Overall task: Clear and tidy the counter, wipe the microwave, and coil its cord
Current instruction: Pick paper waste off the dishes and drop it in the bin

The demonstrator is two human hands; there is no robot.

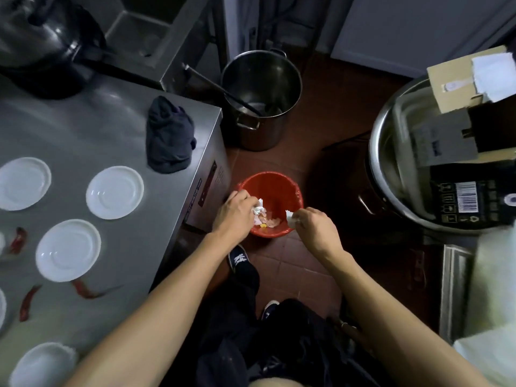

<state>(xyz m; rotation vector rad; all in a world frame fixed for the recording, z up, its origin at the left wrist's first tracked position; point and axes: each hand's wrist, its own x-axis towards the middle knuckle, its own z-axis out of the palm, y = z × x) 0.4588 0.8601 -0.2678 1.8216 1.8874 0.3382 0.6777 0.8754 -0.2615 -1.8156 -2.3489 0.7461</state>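
Head | left hand [236,212], right hand [314,231] pinch paper scraps | over red bin [275,185]

Both my bare forearms reach forward and down, nearly straight. My left hand [235,212] is knuckles up, its fingers curled and pinching. My right hand [317,229] sits just beside it, slightly apart, with thumb and fingertips pinched together.
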